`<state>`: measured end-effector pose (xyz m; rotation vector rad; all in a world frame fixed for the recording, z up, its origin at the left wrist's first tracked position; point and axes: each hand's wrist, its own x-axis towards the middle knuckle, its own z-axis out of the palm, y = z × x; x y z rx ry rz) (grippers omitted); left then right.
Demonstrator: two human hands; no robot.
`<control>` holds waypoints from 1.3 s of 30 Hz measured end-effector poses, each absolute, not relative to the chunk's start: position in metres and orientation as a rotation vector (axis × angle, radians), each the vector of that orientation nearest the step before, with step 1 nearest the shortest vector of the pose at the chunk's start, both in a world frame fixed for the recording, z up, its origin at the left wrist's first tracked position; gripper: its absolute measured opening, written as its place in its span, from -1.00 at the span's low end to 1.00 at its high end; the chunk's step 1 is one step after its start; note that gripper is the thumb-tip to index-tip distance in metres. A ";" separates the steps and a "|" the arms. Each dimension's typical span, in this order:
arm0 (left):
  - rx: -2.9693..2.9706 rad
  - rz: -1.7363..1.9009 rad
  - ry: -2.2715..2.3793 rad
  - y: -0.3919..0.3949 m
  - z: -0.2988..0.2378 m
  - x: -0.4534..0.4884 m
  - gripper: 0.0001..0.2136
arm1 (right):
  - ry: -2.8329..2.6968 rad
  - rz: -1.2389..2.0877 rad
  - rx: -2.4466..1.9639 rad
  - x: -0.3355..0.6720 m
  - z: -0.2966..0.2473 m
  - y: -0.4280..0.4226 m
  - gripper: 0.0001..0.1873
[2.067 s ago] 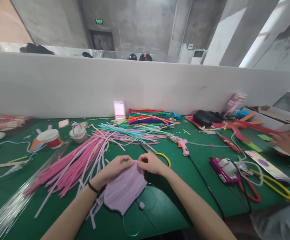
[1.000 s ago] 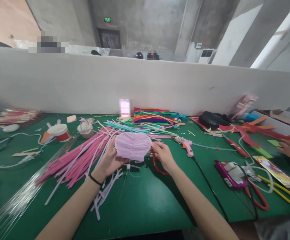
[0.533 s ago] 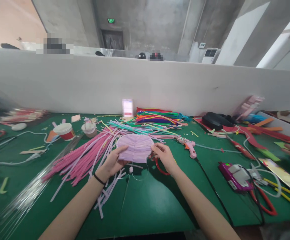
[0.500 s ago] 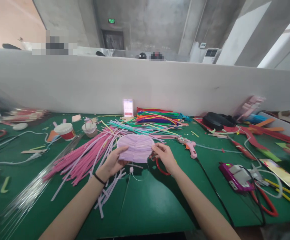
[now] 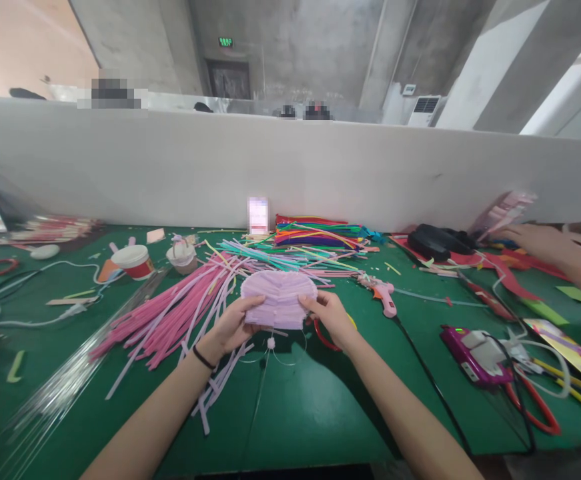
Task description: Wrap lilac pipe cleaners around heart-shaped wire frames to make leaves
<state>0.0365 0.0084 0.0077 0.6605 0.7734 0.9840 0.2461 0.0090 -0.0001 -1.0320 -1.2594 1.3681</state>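
Both my hands hold up a pale purple fan-shaped piece [image 5: 279,299] made of pipe cleaners laid side by side. My left hand [image 5: 230,327] grips its lower left edge, thumb on the front. My right hand [image 5: 327,315] pinches its lower right edge. A thin clear thread with a small white bead [image 5: 271,343] dangles below the piece. Just beyond it lies a big spread of pink pipe cleaners [image 5: 170,313] on the green table [image 5: 300,413].
Coloured pipe cleaners [image 5: 310,237] are stacked by the white partition. A pink glue gun [image 5: 383,293], a magenta device [image 5: 473,347], red-handled scissors [image 5: 535,407] and a paper cup [image 5: 131,260] lie around. Another person's hand [image 5: 535,241] reaches in at the right.
The purple piece was lifted off the table and turned flat toward me; it has since shifted slightly right. The other person's hand moved up toward the back right.
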 end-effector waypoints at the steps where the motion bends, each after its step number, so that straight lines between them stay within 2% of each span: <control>1: 0.663 0.982 0.775 0.008 0.008 0.036 -0.71 | -1.237 1.372 -1.028 0.246 0.000 0.009 -0.59; 5: 0.673 0.995 0.772 0.008 0.008 0.036 -0.70 | -1.186 1.397 -1.028 0.244 -0.001 0.009 -0.59; 13: 0.768 0.884 0.523 0.007 0.015 0.040 -0.55 | -0.900 1.261 -0.988 0.250 -0.004 0.016 -0.59; 15: 0.839 0.896 0.566 0.006 0.015 0.043 -0.57 | -0.902 1.235 -0.986 0.251 -0.006 0.018 -0.57; 19: 0.945 1.057 0.690 0.007 0.011 0.046 -0.60 | -1.057 1.134 -1.051 0.247 -0.011 0.016 -0.31; 21: 0.935 1.085 0.716 0.009 0.008 0.046 -0.62 | -1.181 0.860 -1.105 0.245 -0.010 0.012 -0.19; 23: 0.924 1.070 0.718 0.010 0.007 0.046 -0.66 | -1.369 0.450 -1.143 0.245 -0.008 0.008 -0.27; 25: 0.925 1.051 0.704 0.010 0.007 0.045 -0.67 | -1.577 0.108 -1.149 0.246 -0.005 0.004 -0.55; 27: 0.942 1.023 0.682 0.009 0.006 0.046 -0.65 | -1.731 -0.058 -1.134 0.246 -0.003 0.002 -0.77; 28: 0.954 1.006 0.674 0.008 0.006 0.046 -0.64 | -1.775 -0.097 -1.128 0.245 -0.003 0.001 -0.82; 39: 0.902 0.967 0.675 0.007 0.009 0.048 -0.61 | -1.721 -0.170 -1.131 0.258 0.002 0.008 -0.89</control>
